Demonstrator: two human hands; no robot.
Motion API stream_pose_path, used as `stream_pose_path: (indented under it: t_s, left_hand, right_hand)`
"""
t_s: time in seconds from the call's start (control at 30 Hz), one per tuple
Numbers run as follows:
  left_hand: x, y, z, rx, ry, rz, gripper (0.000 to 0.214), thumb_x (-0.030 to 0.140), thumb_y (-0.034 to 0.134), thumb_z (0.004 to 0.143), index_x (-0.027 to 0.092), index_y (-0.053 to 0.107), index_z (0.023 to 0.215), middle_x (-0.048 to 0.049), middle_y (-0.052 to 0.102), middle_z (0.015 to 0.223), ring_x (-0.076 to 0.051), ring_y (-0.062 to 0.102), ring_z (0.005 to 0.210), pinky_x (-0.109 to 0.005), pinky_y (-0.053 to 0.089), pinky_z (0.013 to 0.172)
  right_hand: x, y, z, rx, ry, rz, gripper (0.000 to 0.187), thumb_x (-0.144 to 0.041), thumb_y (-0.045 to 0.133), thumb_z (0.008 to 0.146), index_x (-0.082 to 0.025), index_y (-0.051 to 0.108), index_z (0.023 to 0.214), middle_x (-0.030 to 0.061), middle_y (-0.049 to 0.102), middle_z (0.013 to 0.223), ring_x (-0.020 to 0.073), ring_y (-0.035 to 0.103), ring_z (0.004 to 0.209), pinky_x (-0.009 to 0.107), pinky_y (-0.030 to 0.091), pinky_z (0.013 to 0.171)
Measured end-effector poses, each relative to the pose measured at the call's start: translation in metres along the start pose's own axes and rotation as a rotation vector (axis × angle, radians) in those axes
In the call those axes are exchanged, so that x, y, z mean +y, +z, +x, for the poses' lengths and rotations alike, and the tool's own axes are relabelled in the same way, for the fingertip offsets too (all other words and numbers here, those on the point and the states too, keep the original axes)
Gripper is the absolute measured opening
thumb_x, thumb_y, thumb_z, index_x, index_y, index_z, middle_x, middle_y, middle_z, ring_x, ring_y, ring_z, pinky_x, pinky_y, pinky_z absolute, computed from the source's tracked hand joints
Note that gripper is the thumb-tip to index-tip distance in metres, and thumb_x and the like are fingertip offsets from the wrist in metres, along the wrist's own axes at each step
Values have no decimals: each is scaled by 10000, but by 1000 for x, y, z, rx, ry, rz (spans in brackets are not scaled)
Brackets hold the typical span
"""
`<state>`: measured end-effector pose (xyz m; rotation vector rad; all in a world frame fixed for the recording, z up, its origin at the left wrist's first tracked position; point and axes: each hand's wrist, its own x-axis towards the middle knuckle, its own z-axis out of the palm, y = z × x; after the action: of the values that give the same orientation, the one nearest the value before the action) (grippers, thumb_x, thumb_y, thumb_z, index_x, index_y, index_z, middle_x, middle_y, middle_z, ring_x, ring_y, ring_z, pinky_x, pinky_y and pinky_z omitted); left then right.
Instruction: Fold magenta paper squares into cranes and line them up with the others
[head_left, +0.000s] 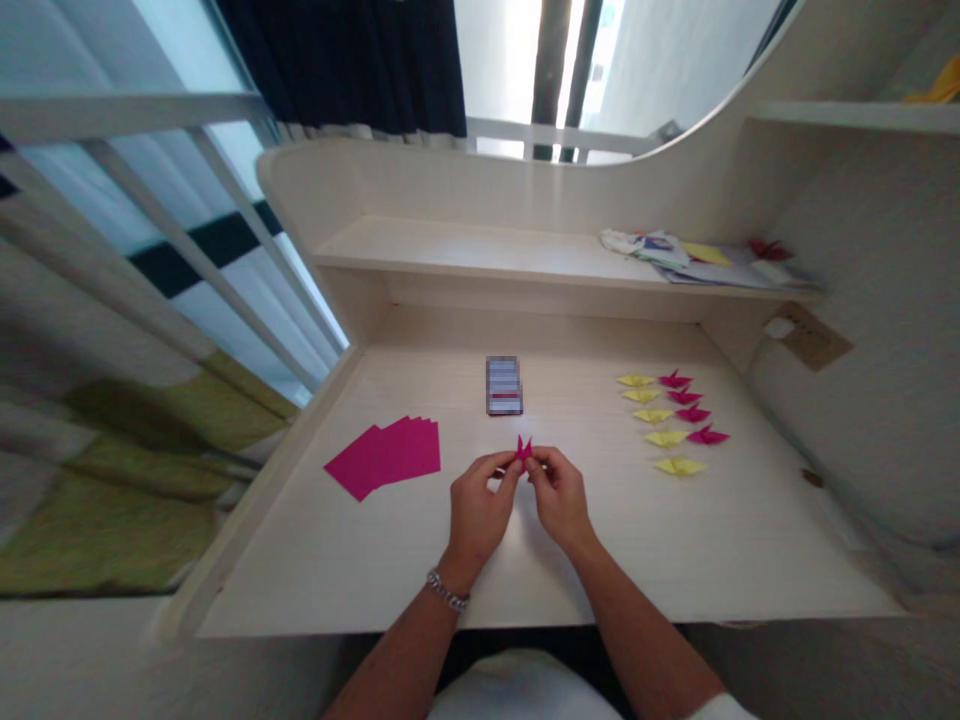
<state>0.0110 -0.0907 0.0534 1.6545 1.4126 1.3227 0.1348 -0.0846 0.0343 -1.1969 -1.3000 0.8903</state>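
Between my two hands is a small pink origami crane (pixel 523 452), with two narrow points standing up. My left hand (pixel 484 500) pinches its left side between thumb and fingers, and my right hand (pixel 559 492) pinches its right side the same way. The fingers hide the lower part of the folded paper. To the left lies a fanned stack of pink paper squares (pixel 394 455). Over on the right, yellow paper cranes (pixel 667 438) and pink paper cranes (pixel 691 413) stand in two columns on the white desk (pixel 315 570).
A phone (pixel 503 386) lies on the desk beyond my hands. The back shelf (pixel 465 250) bears papers (pixel 675 252) and a dark red folded piece (pixel 769 249) at its right end. White bed rails (pixel 247 240) border the left side.
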Motion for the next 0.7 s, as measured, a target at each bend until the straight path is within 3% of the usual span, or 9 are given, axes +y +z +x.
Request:
stream_pose_path:
  t_s: [0.3,0.53,0.7]
  left_hand:
    - [-2,-1,5,0,-2,-116,162,283,602,820,197,710,906,-64,684,933,-178,644,855,-295,539,736]
    - [-13,-1,9,-76,-189,-284,187,293,651,769,168,727,885,-77,720,931,-196,669,845,-330,527,803]
    - [-20,0,10,-40,-307,-398,232,290,726,689,128,707,854,-87,725,847,-192,676,768,-317,536,742]
  right_hand:
    - [-1,1,0,-19,17,-16,186,-298,517,868,-181,637,949,49,680,871,172,613,756,276,482,649]
    - [-3,-1,2,-63,14,-34,190,-284,521,859,-179,655,944,52,693,868,183,622,778,287,480,693]
    - [0,-1,5,-82,56,12,174,-258,544,829,-178,675,910,47,694,833,184,619,752,294,481,699]
